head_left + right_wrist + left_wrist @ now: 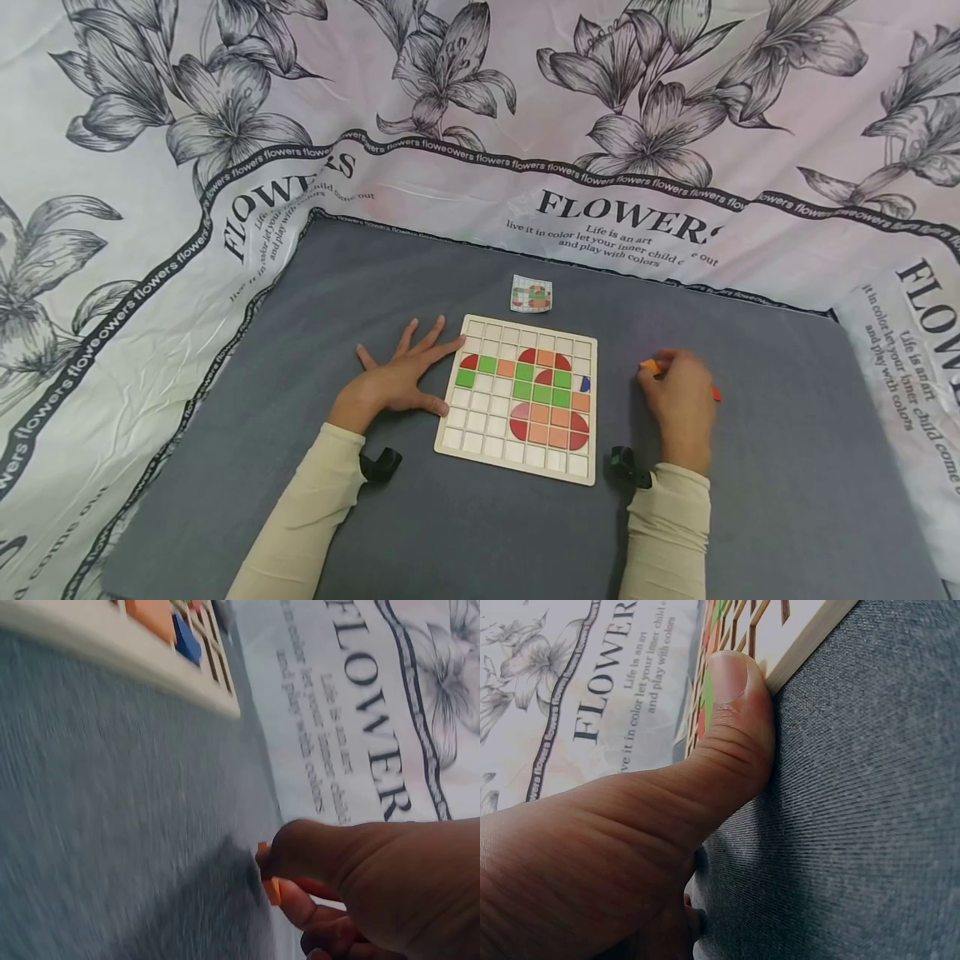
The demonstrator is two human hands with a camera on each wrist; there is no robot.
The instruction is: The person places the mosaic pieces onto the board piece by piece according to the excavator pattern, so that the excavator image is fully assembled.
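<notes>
A pale wooden grid board (480,429) lies on the grey cloth, with green, orange, pink and red pieces in several of its cells. One blue piece (585,384) sits near its right edge. My left hand (397,379) spreads its fingers beside the board, the thumb (739,712) and a finger touching its left edge. Right of the board, my right hand (681,400) pinches a small orange piece (270,881) between thumb and finger, low over the cloth. A red piece (716,393) shows past the right hand's outer side; the hand hides part of it.
Behind the board lies a small printed card (531,294) with a coloured grid pattern. Grey cloth (787,467) covers the table. A white flower-printed sheet (465,200) rises along the back and sides.
</notes>
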